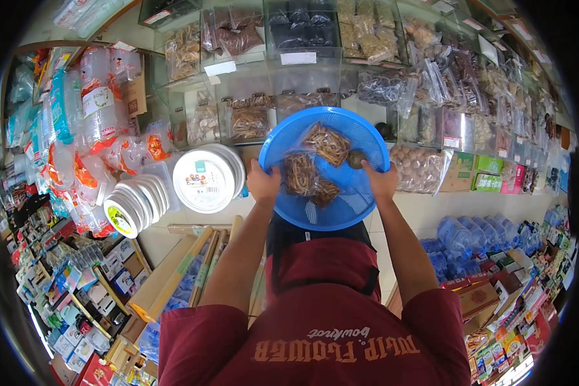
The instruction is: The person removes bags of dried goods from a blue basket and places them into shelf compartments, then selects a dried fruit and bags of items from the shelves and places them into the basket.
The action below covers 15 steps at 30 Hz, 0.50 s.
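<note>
A round blue plastic basket (321, 215) is held in front of my body, over the floor and close to the glass bins. My left hand (264, 182) grips its left rim and my right hand (381, 181) grips its right rim, fingers wrapped over the edge. Inside lie clear bags of brown dried strips, one bag (327, 144) at the top, another bag (300, 174) at the left and a smaller one (325, 192) below. A round dark greenish-brown item (356, 159) sits inside near my right hand.
Glass bins (298, 58) of bagged dried goods rise ahead. Stacked white round lids (204, 180) and wrapped plastic bowls (98, 109) stand at the left. Large water bottles (458, 237) and cartons (476, 299) are at the right, long rolls (174, 273) at the lower left.
</note>
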### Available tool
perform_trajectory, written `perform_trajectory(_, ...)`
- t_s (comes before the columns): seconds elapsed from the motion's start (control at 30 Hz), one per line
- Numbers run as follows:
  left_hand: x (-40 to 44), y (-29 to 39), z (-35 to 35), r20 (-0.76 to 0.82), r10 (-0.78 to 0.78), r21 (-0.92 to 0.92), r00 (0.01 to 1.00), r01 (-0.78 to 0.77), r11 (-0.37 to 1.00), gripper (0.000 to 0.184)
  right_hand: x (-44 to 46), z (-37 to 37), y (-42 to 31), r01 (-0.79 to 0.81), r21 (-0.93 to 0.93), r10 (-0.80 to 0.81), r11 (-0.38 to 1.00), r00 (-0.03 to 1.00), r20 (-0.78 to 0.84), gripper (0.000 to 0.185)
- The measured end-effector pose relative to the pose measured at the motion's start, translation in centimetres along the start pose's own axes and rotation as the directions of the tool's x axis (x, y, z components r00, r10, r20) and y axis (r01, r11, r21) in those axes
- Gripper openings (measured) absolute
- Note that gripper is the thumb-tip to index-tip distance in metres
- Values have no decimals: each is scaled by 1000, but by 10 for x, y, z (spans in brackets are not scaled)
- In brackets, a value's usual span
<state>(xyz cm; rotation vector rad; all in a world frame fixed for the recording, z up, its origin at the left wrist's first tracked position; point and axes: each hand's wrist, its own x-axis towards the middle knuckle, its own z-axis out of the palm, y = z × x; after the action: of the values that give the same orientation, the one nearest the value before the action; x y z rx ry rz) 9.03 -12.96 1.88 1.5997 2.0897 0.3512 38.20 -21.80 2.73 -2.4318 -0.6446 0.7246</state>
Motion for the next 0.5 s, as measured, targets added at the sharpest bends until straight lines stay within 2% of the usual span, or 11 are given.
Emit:
perform_trajectory(0.3, 1, -3, 2, 8, -4, 33, 1000, 4, 999, 31, 1, -1, 3, -5, -57, 5, 998, 1000, 7, 55)
perform_trajectory(0.5, -2, 0, 1, -7, 7, 58, 1000, -7, 998, 34, 8, 1, 12, 29, 1, -29, 1000, 999, 27, 51)
